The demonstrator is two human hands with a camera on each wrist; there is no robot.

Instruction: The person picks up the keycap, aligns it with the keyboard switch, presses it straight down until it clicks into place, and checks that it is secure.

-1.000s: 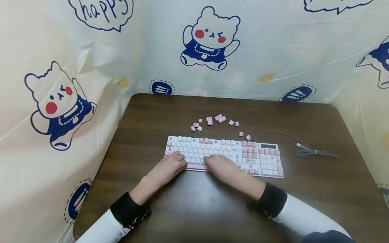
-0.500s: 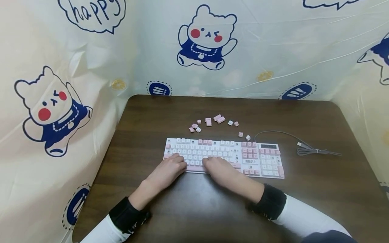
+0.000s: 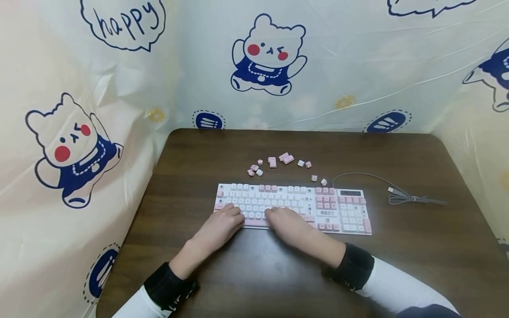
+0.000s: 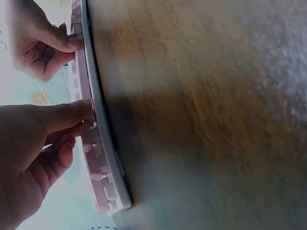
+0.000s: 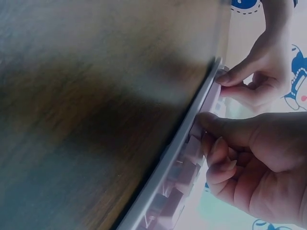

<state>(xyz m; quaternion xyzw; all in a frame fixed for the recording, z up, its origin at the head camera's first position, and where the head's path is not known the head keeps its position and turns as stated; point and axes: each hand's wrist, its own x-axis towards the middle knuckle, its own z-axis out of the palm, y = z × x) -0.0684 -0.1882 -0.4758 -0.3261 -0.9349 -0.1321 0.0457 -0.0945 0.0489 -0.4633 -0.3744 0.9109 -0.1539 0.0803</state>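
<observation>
A white and pink keyboard [image 3: 350,214] lies on the brown table, its long front edge toward me. The wide pink space bar [image 3: 256,223] stretches between my two hands. My left hand [image 3: 223,223] pinches the left end of this bar. In the left wrist view, thumb and forefinger of the left hand [image 4: 36,148] meet there, close over the frame. At the bar's right end my right hand [image 3: 290,224] pinches likewise. The right wrist view has the right hand [image 5: 264,163] with thumb at the front edge and other fingers curled. Keys beneath both hands are hidden.
Several loose pink and white keycaps [image 3: 272,162] lie behind the keyboard. A grey cable [image 3: 359,173] runs from its back to a tied bundle [image 3: 409,199] at the right. Printed cloth [image 3: 326,66] hangs close behind and beside the table [image 3: 254,274].
The view has tilted slightly, so table and keyboard sit a little lower in the picture. Both hands keep their places at the space bar's ends.
</observation>
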